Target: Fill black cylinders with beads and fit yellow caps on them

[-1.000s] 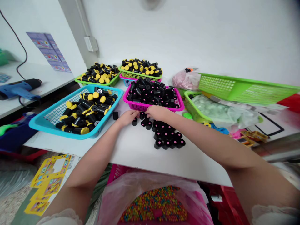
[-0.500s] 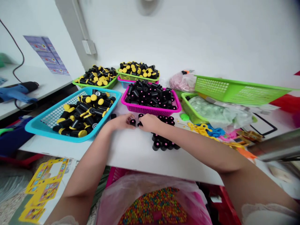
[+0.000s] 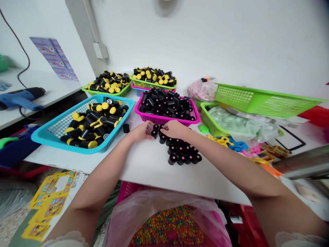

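Black cylinders [image 3: 182,158] bunched upright on the white table [image 3: 144,168], left hand [image 3: 140,133] curled against the far-left ones, right hand [image 3: 175,129] bent over their neighbours, either grip impossible to tell, pink basket [image 3: 157,120] heaped just behind.

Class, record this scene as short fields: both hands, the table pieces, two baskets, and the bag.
Left hand: at the far-left black cylinders, grip unclear
Right hand: over the same group, grip unclear
Group: mostly upright, clustered, pink-dotted tops
Lone cylinder: beside blue basket
Blue basket: black-and-yellow pieces
Magenta basket: heaped black pieces
Clear bag: small multicoloured balls
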`<state>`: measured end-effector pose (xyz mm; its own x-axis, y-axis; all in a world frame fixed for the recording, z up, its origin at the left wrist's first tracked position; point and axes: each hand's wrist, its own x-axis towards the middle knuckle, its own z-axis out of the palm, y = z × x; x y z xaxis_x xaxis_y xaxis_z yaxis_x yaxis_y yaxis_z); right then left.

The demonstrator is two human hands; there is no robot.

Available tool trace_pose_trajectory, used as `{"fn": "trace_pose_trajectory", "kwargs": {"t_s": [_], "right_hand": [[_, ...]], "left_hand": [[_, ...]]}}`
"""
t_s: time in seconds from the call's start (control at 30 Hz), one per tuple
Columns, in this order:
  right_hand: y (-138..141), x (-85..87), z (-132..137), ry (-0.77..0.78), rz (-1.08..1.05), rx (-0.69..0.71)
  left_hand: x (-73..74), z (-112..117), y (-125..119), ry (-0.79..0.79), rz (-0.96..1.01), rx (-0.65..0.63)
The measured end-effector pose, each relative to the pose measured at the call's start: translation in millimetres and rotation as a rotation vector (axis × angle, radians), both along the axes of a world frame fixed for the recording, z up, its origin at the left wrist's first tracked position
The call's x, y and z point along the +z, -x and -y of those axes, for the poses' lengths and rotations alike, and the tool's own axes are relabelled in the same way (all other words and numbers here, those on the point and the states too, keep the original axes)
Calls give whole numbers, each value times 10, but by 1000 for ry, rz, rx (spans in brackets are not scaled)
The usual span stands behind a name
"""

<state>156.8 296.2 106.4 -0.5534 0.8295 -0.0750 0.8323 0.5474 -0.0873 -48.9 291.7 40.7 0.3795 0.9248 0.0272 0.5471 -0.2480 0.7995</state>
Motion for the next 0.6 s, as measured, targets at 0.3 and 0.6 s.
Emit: {"fn": "trace_pose_trajectory", "kwargs": {"t_s": [0.3,0.6], "right_hand": [[-77,-10,-82,-39,-15,72],[-87,4,-85,-70,42,49]], "left_hand": [[-9,-30,-24,-34,-4,-1],[-58,-75,10,-97,-62,0]]}}
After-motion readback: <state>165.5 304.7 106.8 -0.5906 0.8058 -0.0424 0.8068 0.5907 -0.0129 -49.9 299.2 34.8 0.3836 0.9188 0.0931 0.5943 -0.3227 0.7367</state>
